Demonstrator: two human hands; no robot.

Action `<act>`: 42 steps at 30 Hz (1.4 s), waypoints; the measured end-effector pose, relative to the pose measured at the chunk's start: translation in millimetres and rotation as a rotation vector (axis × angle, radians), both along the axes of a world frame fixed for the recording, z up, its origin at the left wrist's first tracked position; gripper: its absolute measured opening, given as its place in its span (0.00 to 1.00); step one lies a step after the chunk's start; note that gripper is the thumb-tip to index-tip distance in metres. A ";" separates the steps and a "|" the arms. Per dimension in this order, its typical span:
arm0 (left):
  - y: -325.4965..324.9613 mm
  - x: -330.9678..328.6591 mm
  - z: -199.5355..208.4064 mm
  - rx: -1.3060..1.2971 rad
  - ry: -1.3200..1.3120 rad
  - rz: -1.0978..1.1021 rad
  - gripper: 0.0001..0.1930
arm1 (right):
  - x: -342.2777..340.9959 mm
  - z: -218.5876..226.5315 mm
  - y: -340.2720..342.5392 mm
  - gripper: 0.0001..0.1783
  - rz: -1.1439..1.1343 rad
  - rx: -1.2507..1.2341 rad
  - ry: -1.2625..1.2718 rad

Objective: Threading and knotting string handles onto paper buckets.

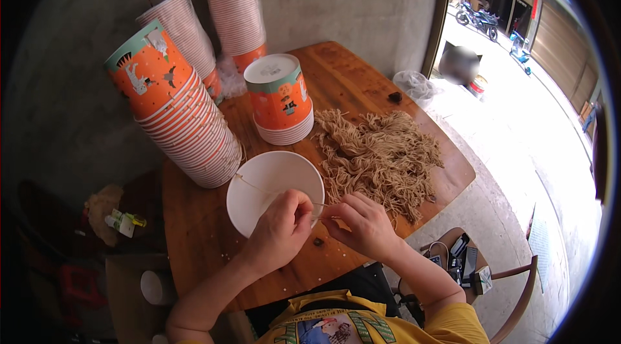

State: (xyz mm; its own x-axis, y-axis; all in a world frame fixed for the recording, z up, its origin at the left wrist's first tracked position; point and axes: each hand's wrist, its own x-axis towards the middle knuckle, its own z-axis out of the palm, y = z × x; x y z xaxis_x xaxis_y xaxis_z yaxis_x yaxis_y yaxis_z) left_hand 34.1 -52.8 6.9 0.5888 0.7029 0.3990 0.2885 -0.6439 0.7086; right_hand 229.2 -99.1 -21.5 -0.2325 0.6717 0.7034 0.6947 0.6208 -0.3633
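Observation:
A white-lined paper bucket [249,196] stands on the wooden table in front of me, its open mouth facing up. From its far-left rim a thin tan cord [255,185] runs across the opening to my hands. My left hand [281,231] is closed in a pinch on the cord over the bucket's near rim. Just to its right, my right hand [363,224] also pinches the cord, with a short length stretched between the two. Beyond my right hand spreads a loose heap of tan cords [381,156].
A tall leaning stack of orange paper buckets [187,124] rises at the left. A shorter upside-down stack [281,101] stands behind the white bucket. Wrapped stacks [234,11] lean by the wall. A chair [527,292] holding small devices is at the right of the table [336,66].

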 end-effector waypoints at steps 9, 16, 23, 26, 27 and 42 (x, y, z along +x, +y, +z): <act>-0.8 -2.2 1.5 -0.023 -0.010 -0.015 0.12 | 0.2 1.7 -2.5 0.12 -0.022 0.050 -0.072; -1.5 -5.1 2.3 0.116 0.056 -0.043 0.13 | -1.0 0.2 -4.7 0.11 0.003 0.072 -0.085; -0.5 -14.7 3.5 0.362 0.135 -0.013 0.14 | 8.2 15.2 -9.3 0.13 0.018 -0.029 -0.123; -13.2 -25.5 5.3 0.313 0.180 -0.013 0.14 | 21.5 25.9 -2.2 0.15 0.010 -0.032 -0.208; -16.8 -30.9 2.7 0.341 0.263 -0.012 0.12 | 22.0 30.3 1.6 0.14 0.030 0.003 -0.200; -31.8 -33.6 -13.8 0.246 0.008 0.285 0.05 | -35.9 8.5 22.1 0.11 0.184 0.014 0.025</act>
